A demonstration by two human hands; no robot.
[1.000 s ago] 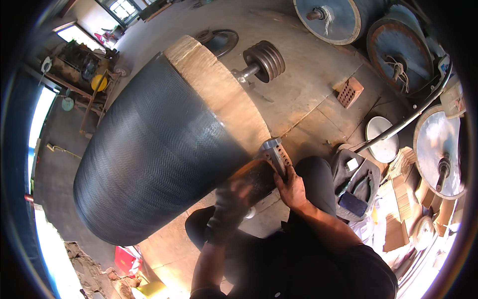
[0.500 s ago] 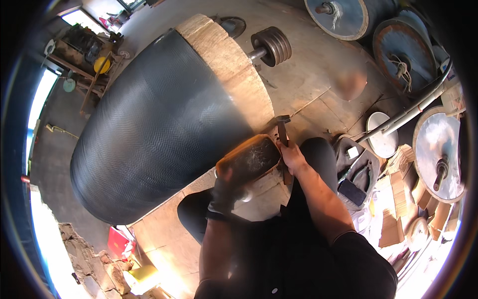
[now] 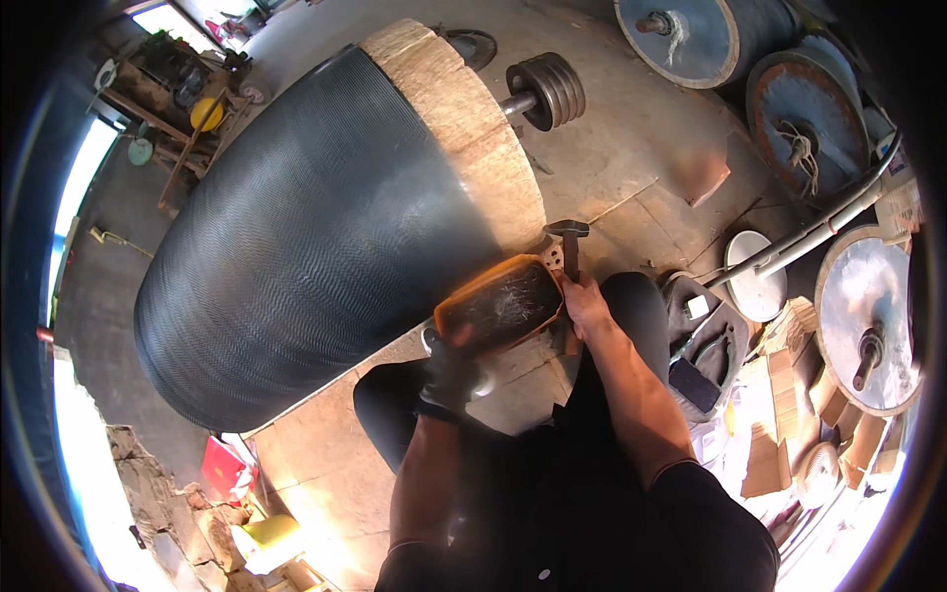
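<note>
While the right hand [image 3: 584, 304] grips a hammer [image 3: 569, 249] raised head-up beside the wooden end of a big wire-covered drum [image 3: 316, 237], the gloved left hand [image 3: 452, 370] closes its fingers on an orange-edged block [image 3: 501, 304] pressed at the drum's lower rim. With the hammer head so near the block and both hands, a glancing blow could likely strike fingers or knock the block off the rim.
</note>
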